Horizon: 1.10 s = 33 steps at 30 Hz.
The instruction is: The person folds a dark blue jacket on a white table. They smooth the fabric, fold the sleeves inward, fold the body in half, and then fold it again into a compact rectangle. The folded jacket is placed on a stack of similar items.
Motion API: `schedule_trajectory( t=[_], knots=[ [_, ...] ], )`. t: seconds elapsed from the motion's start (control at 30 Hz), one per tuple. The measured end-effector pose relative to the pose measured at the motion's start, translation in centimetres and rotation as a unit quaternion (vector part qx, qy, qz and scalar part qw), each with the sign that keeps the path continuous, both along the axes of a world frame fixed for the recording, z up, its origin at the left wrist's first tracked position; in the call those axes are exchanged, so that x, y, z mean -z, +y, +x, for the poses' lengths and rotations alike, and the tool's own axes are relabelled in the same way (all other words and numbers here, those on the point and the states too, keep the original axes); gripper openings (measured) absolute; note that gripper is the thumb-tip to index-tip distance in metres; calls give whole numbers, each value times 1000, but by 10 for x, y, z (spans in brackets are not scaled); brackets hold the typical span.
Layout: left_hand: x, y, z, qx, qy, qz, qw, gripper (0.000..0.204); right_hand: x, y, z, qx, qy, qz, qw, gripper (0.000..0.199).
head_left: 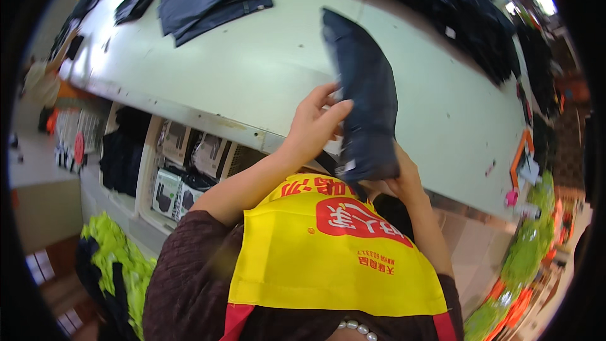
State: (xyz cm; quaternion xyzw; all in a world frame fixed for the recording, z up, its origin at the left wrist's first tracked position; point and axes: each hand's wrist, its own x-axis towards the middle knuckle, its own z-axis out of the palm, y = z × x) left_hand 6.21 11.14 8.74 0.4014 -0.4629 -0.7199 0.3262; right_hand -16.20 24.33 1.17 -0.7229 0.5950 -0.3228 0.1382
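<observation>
1 folded stack [214, 3], upper left: flat on the tabletop [278, 57], its top edge cut off.
Left hand [315, 123]: right there at the left edge of the folded dark garment [369, 98], thumb lapping toward it; pinching or merely touching, can't tell.
Folded dark garment: up over the tabletop's near edge, just right of the left fingers; long axis pointing away from the yellow apron [341, 246], far tip leaning left, outline blurred.
Right hand [407, 173]: nearer the low end, at the lower right corner; fingers hidden behind cloth, grip can't be told.
Dark pile [429, 12], upper right: on the tabletop, partly cut off.
</observation>
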Motion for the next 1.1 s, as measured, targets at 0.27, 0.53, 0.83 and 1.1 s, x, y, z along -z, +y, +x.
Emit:
schedule_trajectory(
  t=[0.27, 0.53, 0.83, 1.1],
  knots=[
    [32, 24, -61, 60, -321, -624, 709, 76, 8, -16, -45, 34, -501, 296, 812, 39],
    [139, 14, -76, -15, -348, -515, 783, 73, 45, -22, -59, 167, -339, 419, 826, 71],
    [110, 28, 90, -193, -502, -188, 822, 95, 39, -40, 32, 29, -280, 318, 905, 77],
    [180, 159, 275, -439, -147, 111, 879, 67, 21, -40, 197, -147, -157, 293, 932, 83]
  ],
)
